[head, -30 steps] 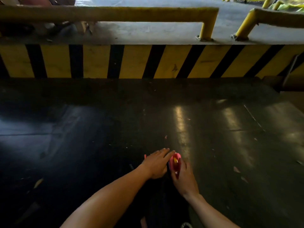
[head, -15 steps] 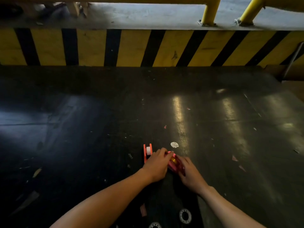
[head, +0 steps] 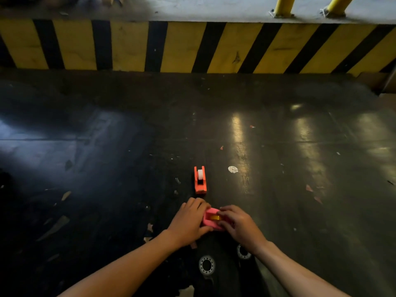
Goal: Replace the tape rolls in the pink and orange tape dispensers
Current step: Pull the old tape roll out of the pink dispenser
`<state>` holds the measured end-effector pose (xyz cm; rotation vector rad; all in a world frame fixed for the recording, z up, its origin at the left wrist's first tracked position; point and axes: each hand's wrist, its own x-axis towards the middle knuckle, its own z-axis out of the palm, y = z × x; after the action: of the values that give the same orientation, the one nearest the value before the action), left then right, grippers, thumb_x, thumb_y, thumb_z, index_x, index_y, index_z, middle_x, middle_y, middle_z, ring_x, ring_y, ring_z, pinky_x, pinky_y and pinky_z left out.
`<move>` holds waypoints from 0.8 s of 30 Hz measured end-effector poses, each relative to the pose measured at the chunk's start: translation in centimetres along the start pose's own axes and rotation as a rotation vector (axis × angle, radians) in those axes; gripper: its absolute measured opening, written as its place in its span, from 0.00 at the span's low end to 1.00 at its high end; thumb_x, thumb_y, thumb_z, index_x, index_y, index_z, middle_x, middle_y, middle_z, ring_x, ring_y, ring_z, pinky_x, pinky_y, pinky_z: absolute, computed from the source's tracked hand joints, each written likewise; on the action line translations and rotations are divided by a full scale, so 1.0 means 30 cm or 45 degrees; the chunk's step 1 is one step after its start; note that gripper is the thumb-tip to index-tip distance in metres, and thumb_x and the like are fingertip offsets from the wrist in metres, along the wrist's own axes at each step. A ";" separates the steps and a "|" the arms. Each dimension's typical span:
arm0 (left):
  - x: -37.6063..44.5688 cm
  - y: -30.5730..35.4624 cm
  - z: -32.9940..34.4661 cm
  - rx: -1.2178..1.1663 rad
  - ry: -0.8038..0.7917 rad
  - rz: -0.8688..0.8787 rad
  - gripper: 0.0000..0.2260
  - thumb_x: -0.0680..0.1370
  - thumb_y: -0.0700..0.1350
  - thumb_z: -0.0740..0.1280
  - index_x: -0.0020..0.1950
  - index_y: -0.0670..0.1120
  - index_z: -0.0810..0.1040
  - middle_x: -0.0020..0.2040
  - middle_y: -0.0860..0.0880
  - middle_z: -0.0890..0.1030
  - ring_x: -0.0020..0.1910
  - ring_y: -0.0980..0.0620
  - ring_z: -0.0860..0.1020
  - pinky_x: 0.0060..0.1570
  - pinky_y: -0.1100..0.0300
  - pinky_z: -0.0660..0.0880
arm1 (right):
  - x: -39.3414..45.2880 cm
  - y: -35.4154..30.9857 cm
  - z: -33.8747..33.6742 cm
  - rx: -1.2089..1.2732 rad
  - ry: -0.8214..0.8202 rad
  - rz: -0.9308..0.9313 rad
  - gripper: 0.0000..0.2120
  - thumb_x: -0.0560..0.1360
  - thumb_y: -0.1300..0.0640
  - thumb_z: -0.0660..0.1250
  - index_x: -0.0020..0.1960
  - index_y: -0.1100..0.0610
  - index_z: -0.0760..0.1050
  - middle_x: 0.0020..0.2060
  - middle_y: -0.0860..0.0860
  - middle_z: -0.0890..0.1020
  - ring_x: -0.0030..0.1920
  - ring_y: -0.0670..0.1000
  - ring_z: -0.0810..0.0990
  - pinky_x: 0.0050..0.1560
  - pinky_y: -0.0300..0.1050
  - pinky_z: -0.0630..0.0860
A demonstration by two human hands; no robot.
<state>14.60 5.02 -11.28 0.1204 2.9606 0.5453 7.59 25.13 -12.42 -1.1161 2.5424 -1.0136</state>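
Dark, glossy flooring (head: 107, 146) fills most of the view, scuffed and littered with small scraps, with pale streaks of reflected light toward three o'clock. Across the twelve o'clock edge runs a low kerb painted in yellow and black stripes (head: 192, 48), and two yellow posts (head: 282, 6) stand on the grey ledge above it.

Near the centre, slightly toward six o'clock, the orange tape dispenser (head: 200, 180) sits alone on the floor, upright, with a white roll (head: 200, 174) seated in its far end. A small white disc (head: 233, 169) lies on the floor just at its three o'clock side, apart from it.

Closer to the person, at six o'clock of the orange one, both hands meet around the pink tape dispenser (head: 211, 219). The left hand (head: 189, 221) cups its nine o'clock side, fingers curled over the edge. The right hand (head: 240, 225) comes in from three o'clock, fingertips (head: 221, 211) bent down onto a yellowish roll (head: 214, 217) in the dispenser's slot; whether they pinch it or merely press on it is hard to tell in this dim light.

Two ring-shaped objects (head: 207, 264) with pale dotted rims lie between the forearms at six o'clock, on a darker patch.
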 end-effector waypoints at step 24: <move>-0.065 -0.006 0.012 -0.167 0.121 -0.093 0.28 0.74 0.63 0.68 0.71 0.55 0.69 0.68 0.55 0.75 0.68 0.56 0.70 0.65 0.56 0.67 | 0.020 -0.091 -0.011 0.265 0.156 0.225 0.04 0.73 0.54 0.74 0.46 0.52 0.80 0.41 0.46 0.81 0.43 0.43 0.79 0.45 0.35 0.74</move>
<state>16.57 4.78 -11.44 -0.0275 2.9946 0.7531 8.63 23.56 -10.31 -0.7818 2.5006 -1.2978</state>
